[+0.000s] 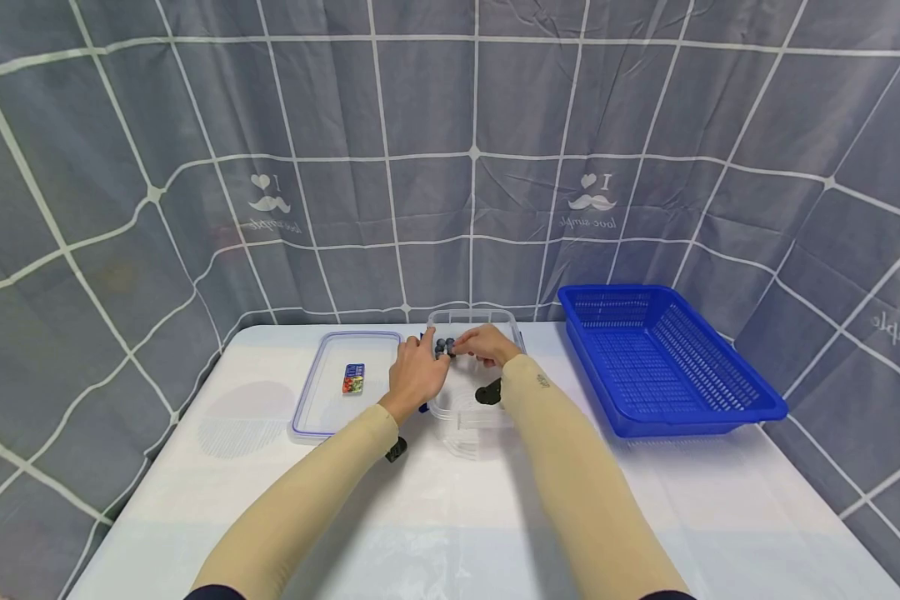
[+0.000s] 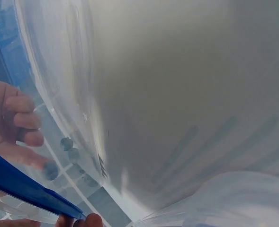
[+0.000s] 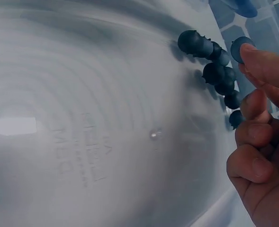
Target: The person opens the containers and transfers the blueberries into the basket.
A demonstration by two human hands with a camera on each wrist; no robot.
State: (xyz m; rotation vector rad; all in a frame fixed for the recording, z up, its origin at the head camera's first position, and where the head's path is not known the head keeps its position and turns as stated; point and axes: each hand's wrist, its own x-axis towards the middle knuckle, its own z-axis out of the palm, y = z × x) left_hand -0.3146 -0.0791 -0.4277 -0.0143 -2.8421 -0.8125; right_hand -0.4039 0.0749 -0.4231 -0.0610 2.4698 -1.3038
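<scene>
A clear plastic container (image 1: pixel 457 383) stands near the back of the table, with several blueberries (image 3: pixel 214 73) gathered along one inner side. My right hand (image 1: pixel 487 344) is over the container and pinches one blueberry (image 3: pixel 235 49) between thumb and index finger; its other fingers curl into the palm. On the container's left side, my left hand (image 1: pixel 417 371) grips the edge. In the left wrist view, fingertips (image 2: pixel 93 220) of that hand show beside a blue clip flap (image 2: pixel 30 187). The rest of the left hand is out of that view.
Left of the container lies a clear lid (image 1: pixel 318 396) with a blue-edged rim. On it sits a small printed pack (image 1: pixel 353 378) with a blue top. A blue perforated basket (image 1: pixel 622 425) stands on the right. A grey checked curtain (image 1: pixel 435 200) hangs behind the table.
</scene>
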